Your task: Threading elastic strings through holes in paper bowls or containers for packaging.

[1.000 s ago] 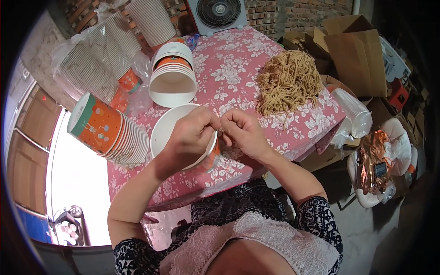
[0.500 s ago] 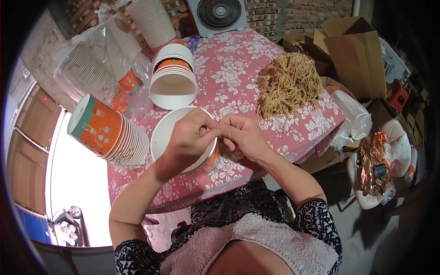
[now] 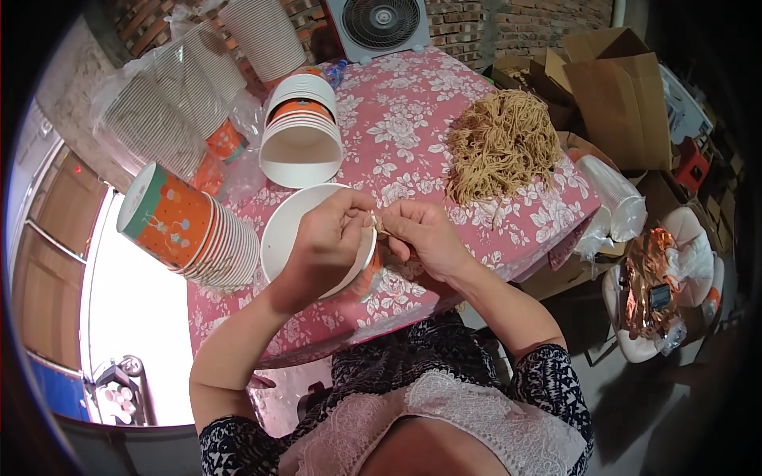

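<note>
A white paper bucket [image 3: 290, 230] stands in front of me with its mouth up and a small dark hole in its far-left inner wall. At its right rim my left hand [image 3: 333, 238] is closed in a pinch, covering part of the opening. Facing it, my right hand [image 3: 417, 234] pinches too, the fingertips of both nearly meeting. Between them shows a bit of pale tan string [image 3: 376, 223]; most of it is hidden by the fingers. A heap of the same tan string [image 3: 504, 147] lies to the right on the table.
The table has a pink floral cloth [image 3: 397, 103]. At left lean nested orange-and-green paper buckets [image 3: 186, 226]; another nested stack [image 3: 302, 151] lies behind. Bagged stacks [image 3: 151, 111] fill the far left. A fan [image 3: 379, 28] stands at the back, cardboard boxes [image 3: 619, 103] at right.
My fingertips have parted slightly at the bucket's rim, and a bit of tan string now shows between them. The bucket and the heap stay in place.
</note>
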